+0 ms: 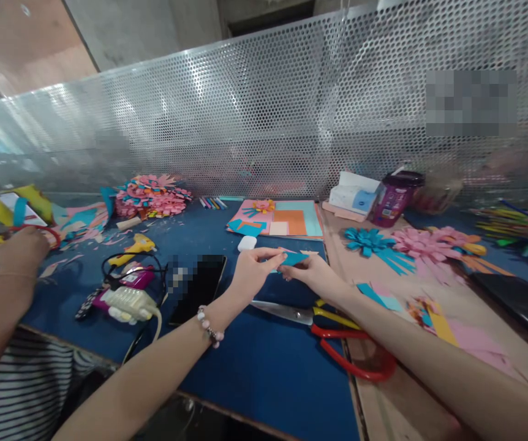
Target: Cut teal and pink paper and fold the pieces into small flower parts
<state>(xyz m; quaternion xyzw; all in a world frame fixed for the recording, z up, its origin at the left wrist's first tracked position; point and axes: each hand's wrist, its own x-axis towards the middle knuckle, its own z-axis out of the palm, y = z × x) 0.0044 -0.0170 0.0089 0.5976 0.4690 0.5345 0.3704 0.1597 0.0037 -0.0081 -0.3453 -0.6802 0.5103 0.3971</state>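
Between my two hands, above the blue table, is a small piece of blue paper (293, 258). My left hand (255, 269) pinches its left side, and my right hand (313, 274) grips its right side. Below them lie scissors (286, 312) with one red and one yellow handle, partly under my right forearm. Behind my hands is a stack of coloured paper (312, 214), with a small orange and blue paper flower (263, 207) on it. A white case (247, 244) sits just beyond my left hand.
To my left are a black phone (199, 288), a power strip (130, 304) with cables and a yellow glue gun (138, 246). A co-worker's hands (20, 254) use scissors at far left. Paper flowers (424, 245) and a purple cup (393, 199) stand right. A perforated metal panel (245, 122) closes the back.
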